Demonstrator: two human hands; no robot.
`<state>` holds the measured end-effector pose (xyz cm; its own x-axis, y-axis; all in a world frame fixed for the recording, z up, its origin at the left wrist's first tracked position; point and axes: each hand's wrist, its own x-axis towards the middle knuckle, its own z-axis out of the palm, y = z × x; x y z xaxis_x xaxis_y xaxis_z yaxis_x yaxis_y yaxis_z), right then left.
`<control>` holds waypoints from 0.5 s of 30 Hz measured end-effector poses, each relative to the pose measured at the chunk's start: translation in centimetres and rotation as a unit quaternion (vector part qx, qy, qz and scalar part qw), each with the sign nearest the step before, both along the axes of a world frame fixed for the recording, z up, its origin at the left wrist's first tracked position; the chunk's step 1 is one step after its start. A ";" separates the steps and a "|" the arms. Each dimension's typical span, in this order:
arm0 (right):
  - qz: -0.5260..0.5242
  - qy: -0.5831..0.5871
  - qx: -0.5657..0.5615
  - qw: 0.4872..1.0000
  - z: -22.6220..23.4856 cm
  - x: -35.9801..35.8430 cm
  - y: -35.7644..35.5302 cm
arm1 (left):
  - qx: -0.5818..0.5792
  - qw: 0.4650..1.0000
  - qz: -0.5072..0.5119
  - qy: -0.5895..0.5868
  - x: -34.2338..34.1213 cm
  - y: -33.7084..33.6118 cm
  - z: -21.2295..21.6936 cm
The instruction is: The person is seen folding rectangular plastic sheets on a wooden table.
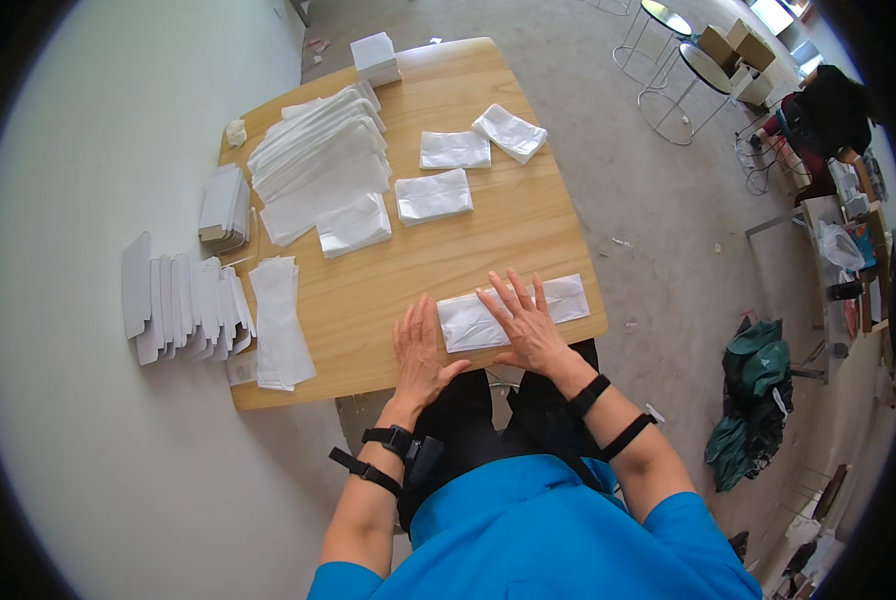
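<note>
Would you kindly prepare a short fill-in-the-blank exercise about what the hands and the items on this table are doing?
1. Both hands rest on a flat white bag near the table's ____ edge.
2. The right hand lies with its fingers ____ on the bag.
3. The left hand rests partly on the ____ table.
4. At the table's far corner sits a small ____ stack of paper.

Missing words: near; spread; wooden; white

item: flat white plastic packet (558, 300), long rectangle, a bit crinkly
pose: lying flat, lengthwise along the table's near edge
spot: near-right corner of the wooden table, partly covered by a flat palm
</note>
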<state>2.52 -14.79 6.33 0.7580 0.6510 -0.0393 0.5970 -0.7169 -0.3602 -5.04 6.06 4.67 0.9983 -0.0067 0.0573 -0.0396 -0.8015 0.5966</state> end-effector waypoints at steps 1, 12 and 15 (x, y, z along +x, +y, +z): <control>0.019 0.006 -0.031 0.999 -0.2 0.6 0.2 | 0.022 0.999 -0.019 0.017 0.5 0.1 -0.1; 0.028 0.027 -0.037 0.999 -1.0 1.3 -0.1 | 0.001 0.999 0.011 -0.035 0.7 0.7 -0.4; 0.011 -0.082 0.073 0.994 0.0 0.0 0.9 | -0.080 0.990 0.112 -0.017 1.2 0.7 0.2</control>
